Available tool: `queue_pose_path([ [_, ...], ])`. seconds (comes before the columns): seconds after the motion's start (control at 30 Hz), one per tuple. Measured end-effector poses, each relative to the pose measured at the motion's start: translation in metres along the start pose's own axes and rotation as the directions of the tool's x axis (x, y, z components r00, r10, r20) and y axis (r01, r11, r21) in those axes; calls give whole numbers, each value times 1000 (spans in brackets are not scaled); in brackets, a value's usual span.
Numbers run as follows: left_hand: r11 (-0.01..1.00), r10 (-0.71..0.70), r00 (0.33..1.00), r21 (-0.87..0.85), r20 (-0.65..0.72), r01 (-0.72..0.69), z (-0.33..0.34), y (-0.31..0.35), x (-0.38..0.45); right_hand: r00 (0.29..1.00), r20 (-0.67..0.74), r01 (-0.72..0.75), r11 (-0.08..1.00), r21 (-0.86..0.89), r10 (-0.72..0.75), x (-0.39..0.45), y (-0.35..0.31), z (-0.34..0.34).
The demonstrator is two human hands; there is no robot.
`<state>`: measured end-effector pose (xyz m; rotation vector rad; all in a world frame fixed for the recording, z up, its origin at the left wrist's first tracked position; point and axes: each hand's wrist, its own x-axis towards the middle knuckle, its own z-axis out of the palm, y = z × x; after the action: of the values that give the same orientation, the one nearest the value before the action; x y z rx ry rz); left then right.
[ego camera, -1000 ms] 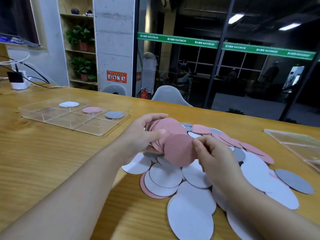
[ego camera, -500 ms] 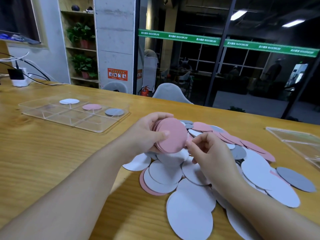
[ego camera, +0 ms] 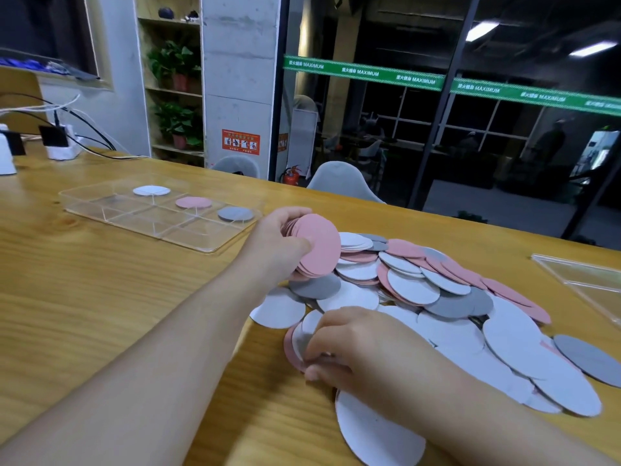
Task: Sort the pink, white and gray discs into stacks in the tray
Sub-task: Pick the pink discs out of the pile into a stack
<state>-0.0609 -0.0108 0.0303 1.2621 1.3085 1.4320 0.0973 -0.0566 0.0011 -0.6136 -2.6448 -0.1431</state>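
Between the two hands lies the loose pile of discs (ego camera: 420, 297): pink, white and gray, overlapping, spread over the wooden table (ego camera: 100, 297) and running off to the right of both hands. Left hand (ego camera: 279, 247) raised above the pile's far left edge, forearm stretched forward, fingers curled round a stack of pink discs (ego camera: 317, 245); thumb pressed on the face of the front disc, stack held on edge and tilted. Right hand (ego camera: 349, 344) low at the pile's near left edge, palm down, wrist resting over white discs, fingertips (ego camera: 311, 351) bent onto the edge of a white disc (ego camera: 307, 327) overlapping a pink disc (ego camera: 289, 348). It seems to pinch one of them; which one is unclear, since the fingers cover the contact. Just beyond and left of the left hand sits the clear tray (ego camera: 100, 210), divided into compartments. Far row holds, left to right, a white stack (ego camera: 151, 190), a pink stack (ego camera: 194, 202) and a gray stack (ego camera: 235, 213), the gray nearest the left hand. Well to the right of the pile, a second clear tray (ego camera: 584, 280), partly cut off by the frame edge.
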Motion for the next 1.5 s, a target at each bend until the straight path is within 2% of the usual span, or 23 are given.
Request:
queue_pose_path([
  [0.07, 1000, -3, 1000, -8, 5, 3, 0, 0, -1, 999, -15, 28, 970, -241, -33, 4, -7, 5],
  [0.13, 1000, -6, 1000, -12, 7, 6, -1, -1, -1, 998, -38, 27, 925, -379, -45, 7, -12, 12],
  [0.27, 1000, -16, 1000, -4, 8, 16, -4, -1, -2, 992, -119, 3, 929, -370, -51, 2, -12, 13],
  [0.37, 1000, -16, 1000, 23, 9, 16, -5, -1, -1, 986, -156, 23, 968, -251, -64, -5, -8, 10],
  [0.43, 999, -16, 1000, 28, 9, 16, -5, -1, -1, 973, -229, -1, 993, -120, -26, -7, -6, 6],
  [0.57, 1000, -17, 1000, 22, 15, 17, -4, -1, -2, 927, -315, -147, 968, 201, 206, -5, -5, -5],
  [0.63, 1000, -14, 999, -11, 31, 15, -5, -1, -2, 868, -292, -267, 874, 405, 400, -4, 3, -7],
  [0.7, 998, -14, 998, -59, 64, 18, -4, -3, -2, 761, -239, -408, 732, 546, 603, -7, 17, -7],
  [0.77, 997, -14, 994, -73, 104, 21, -1, -4, -2, 663, -162, -515, 603, 609, 730, -11, 29, -9],
  [0.8, 998, -13, 993, -66, 120, 21, 0, -5, -3, 654, -137, -534, 583, 612, 744, -12, 32, -10],
  [0.83, 998, -11, 991, -59, 131, 19, 2, -6, -4, 677, -133, -525, 602, 602, 723, -13, 32, -12],
  [0.9, 999, -7, 990, -50, 140, 14, 7, -6, -5, 795, -131, -435, 707, 558, 593, -13, 25, -15],
  [0.97, 999, -4, 991, -38, 135, 9, 9, -6, -5, 918, -29, -349, 840, 416, 396, -13, 17, -15],
  [1.0, 999, -3, 991, -32, 130, 7, 9, -6, -5, 945, 65, -323, 882, 344, 321, -13, 14, -14],
  [1.07, 1000, -4, 992, -26, 128, 7, 8, -5, -5, 926, 234, -351, 902, 249, 296, -12, 11, -13],
  [1.1, 1000, -2, 992, -26, 129, 5, 8, -5, -6, 913, 273, -369, 898, 238, 303, -12, 9, -14],
  [1.27, 1000, 3, 992, -27, 124, 1, 9, -6, -7, 877, 345, -428, 870, 245, 334, -5, 4, -18],
  [1.43, 1000, 28, 993, 2, 119, -28, 5, -8, -7, 855, 289, -516, 761, 393, 430, -3, 1, -18],
  [1.5, 999, 46, 991, 5, 127, -47, 6, -8, -7, 827, 200, -554, 698, 455, 526, -5, 11, -17],
])
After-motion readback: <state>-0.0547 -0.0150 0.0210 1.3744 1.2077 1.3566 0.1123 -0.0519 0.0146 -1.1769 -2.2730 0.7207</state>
